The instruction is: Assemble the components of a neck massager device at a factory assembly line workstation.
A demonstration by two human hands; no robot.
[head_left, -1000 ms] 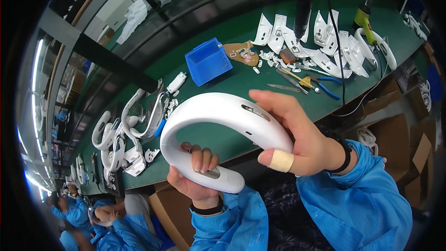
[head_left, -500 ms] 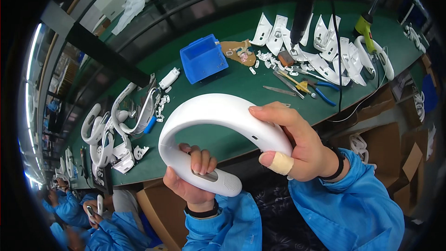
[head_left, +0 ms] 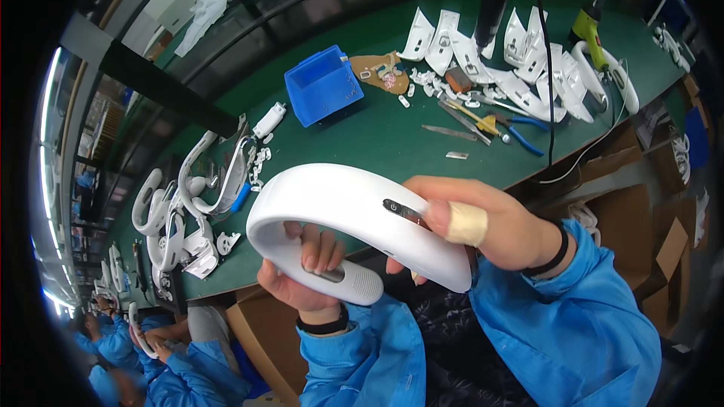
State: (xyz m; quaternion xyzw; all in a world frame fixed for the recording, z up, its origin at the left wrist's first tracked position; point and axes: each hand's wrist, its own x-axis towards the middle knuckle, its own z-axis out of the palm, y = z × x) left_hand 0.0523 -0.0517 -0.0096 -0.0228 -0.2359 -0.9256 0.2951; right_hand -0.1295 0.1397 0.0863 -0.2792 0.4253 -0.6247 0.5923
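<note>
A white, U-shaped neck fan (head_left: 332, 188) is held up in front of me, over the table's near edge. My left hand (head_left: 302, 275) grips its lower arm, fingers curled over the grey inset beside a dotted grille. Around the other arm my right hand (head_left: 490, 226) is closed, its bandaged thumb lying beside a small dark button panel (head_left: 402, 211). The right fingers are mostly behind the fan, with only their tips showing under it.
On the green table (head_left: 377, 143) stand a blue bin (head_left: 324, 87), white shell parts (head_left: 452, 45), pliers (head_left: 520, 136), a green electric screwdriver (head_left: 592, 38) and more fan bodies (head_left: 162, 215). Cardboard boxes (head_left: 626, 218) are at right. Co-workers in blue sleeves (head_left: 181, 373) sit at lower left.
The neck fan has rolled in my hands, so the button panel now faces up. My right thumb has moved from below the arm to beside that panel.
</note>
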